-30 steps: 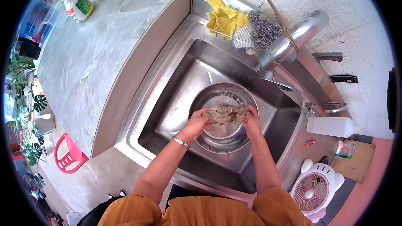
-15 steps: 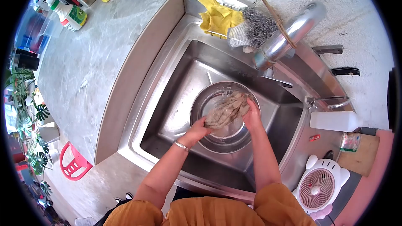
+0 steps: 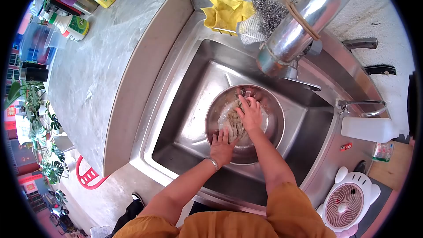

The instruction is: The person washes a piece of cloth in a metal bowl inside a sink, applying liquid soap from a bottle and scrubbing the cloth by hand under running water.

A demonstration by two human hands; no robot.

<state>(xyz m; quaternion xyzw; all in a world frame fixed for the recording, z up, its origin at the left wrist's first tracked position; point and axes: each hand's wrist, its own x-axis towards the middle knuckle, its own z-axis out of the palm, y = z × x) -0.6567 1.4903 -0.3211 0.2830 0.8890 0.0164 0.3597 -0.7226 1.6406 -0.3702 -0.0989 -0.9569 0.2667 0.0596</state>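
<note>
A round stainless-steel basin (image 3: 276, 132) stands in the sink (image 3: 291, 128) with water in it. A wet, beige-grey cloth (image 3: 237, 125) lies crumpled in the water, with small bubbles around it. My left hand (image 3: 221, 149) rests at the basin's near-left side, fingers stretched out onto the cloth's lower edge. Across from it, my right hand (image 3: 249, 113) lies over the cloth's upper right part with its fingers apart. Neither hand is wrapped around the cloth, and part of it is hidden under my hands.
The faucet (image 3: 295, 31) reaches over the sink's back right. Behind the sink, a wire rack holds a yellow cloth (image 3: 224, 11) and steel wool (image 3: 269, 15). Two knives (image 3: 360, 43) are by the wall. A white jug (image 3: 365, 129) and a fan (image 3: 346, 202) stand on the right.
The cloth has gone from being held stretched between both hands to lying down in the basin's water. My fingers have opened and spread over it. The camera view has shifted slightly.
</note>
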